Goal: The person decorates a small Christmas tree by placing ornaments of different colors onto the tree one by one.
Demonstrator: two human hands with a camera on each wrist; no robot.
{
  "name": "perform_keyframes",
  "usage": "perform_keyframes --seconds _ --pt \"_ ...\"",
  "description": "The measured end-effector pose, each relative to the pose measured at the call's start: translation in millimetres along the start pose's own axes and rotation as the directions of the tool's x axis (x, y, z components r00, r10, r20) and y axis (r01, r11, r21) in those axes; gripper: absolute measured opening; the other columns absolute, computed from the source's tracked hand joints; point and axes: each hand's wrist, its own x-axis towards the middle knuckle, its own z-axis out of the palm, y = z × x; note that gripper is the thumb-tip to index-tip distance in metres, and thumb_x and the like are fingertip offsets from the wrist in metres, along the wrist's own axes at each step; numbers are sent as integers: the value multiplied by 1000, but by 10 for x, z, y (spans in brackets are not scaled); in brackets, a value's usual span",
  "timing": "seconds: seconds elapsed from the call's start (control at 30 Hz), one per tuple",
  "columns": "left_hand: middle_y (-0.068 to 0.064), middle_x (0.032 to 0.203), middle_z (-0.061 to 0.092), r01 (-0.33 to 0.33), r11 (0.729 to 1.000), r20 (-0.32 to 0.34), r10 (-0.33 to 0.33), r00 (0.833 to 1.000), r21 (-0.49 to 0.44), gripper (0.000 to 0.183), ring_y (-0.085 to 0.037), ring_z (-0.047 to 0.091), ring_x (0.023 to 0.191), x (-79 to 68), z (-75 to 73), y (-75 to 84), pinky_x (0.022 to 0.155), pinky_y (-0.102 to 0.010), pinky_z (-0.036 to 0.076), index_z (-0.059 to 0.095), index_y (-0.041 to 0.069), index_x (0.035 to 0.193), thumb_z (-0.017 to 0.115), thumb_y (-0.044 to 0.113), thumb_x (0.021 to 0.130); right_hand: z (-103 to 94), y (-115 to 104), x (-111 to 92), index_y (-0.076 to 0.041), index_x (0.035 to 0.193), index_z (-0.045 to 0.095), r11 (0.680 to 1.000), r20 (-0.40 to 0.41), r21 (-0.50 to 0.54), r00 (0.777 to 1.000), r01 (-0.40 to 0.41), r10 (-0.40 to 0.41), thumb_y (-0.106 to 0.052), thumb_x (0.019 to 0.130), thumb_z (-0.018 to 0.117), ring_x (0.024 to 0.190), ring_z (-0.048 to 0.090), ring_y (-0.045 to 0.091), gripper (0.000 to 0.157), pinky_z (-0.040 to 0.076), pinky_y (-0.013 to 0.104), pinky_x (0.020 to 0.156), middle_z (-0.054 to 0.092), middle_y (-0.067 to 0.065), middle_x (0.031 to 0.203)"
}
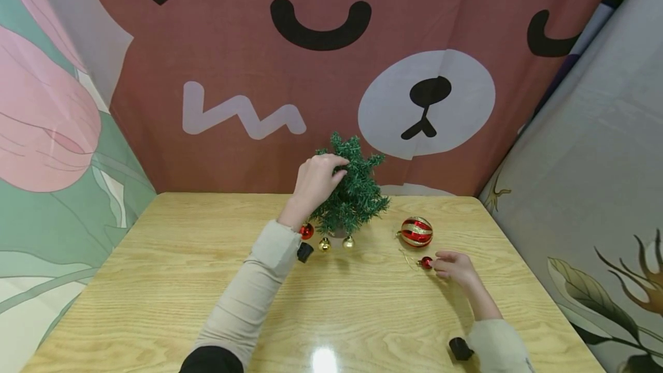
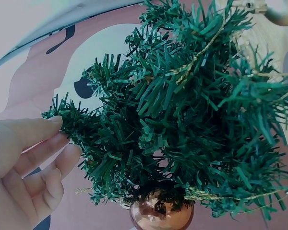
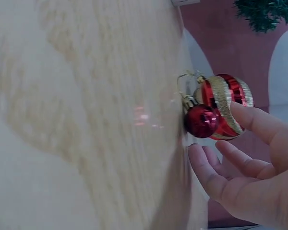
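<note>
A small artificial Christmas tree (image 1: 357, 189) stands near the back of the table. At its upper left my left hand (image 1: 320, 180) pinches a branch tip between thumb and fingers; the left wrist view shows this green branch (image 2: 74, 120) at the fingertips. My right hand (image 1: 456, 268) reaches in at a small shiny red bauble (image 1: 426, 262) lying on the table. In the right wrist view its fingers (image 3: 209, 170) are spread beside the bauble, with a gap between. Just behind lies a larger red-and-gold striped bauble (image 1: 416, 232).
Low on the tree hang a red bauble (image 1: 307, 231), a gold bauble (image 1: 324, 244) and a paler gold bauble (image 1: 348, 242). The wooden table (image 1: 362, 315) ends at a patterned curtain (image 1: 233, 160). Dark blocks, apparently wrist cameras, sit by both wrists.
</note>
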Motion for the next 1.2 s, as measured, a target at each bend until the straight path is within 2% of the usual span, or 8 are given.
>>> perform_keyframes --seconds 0.17,0.23,0.33,0.53,0.77,0.97,1.2 --pt "-5 104 64 -5 1000 -6 5 1000 7 22 -8 42 40 -8 -9 5 37 -21 27 68 13 105 63 18 85 112 -111 -50 24 116 39 994 -57 -84 997 -63 59 -9 78 68 69 60 12 58 51 26 66 58 21 96" --pt "-5 104 64 -1 1000 -9 1 1000 11 22 -8 41 39 -13 -13 5 37 -21 27 68 13 105 63 18 85 138 -138 -49 21 118 40 990 -63 -99 994 -97 91 -11 80 67 72 60 13 57 51 26 67 57 23 99" --pt "-5 104 64 2 1000 -10 -2 1000 22 22 -8 41 39 -17 -11 5 36 -21 27 68 14 105 63 18 84 152 -158 -32 18 121 39 984 -37 -145 994 -103 99 -13 81 66 76 60 16 58 50 28 67 56 25 104" --pt "-6 104 64 -17 999 -14 17 1000 35 22 -8 41 39 -11 9 17 36 -21 28 68 13 105 64 19 84 171 -151 0 16 117 45 975 -46 -205 996 -86 79 -13 79 68 72 58 15 53 49 28 62 62 18 94" --pt "-4 104 64 4 999 -14 -4 1000 35 26 -7 43 40 -17 24 23 35 -22 28 68 15 105 65 28 82 198 -147 0 14 109 52 974 -67 -206 995 -91 78 -7 78 68 67 56 13 41 48 27 57 64 6 82" --pt "-3 100 65 6 999 -23 -5 1000 48 22 -9 49 46 -2 39 36 36 -22 32 69 15 102 64 26 83 205 -127 8 14 105 55 971 -80 -225 994 -85 69 -4 78 67 63 55 11 35 47 26 55 64 4 78" --pt "-2 96 66 20 998 -27 -19 999 53 17 -10 50 48 9 47 39 38 -22 33 70 15 99 63 22 85 206 -126 1 16 105 54 970 -78 -233 996 -66 49 -2 77 67 64 55 11 36 48 25 56 64 5 78"
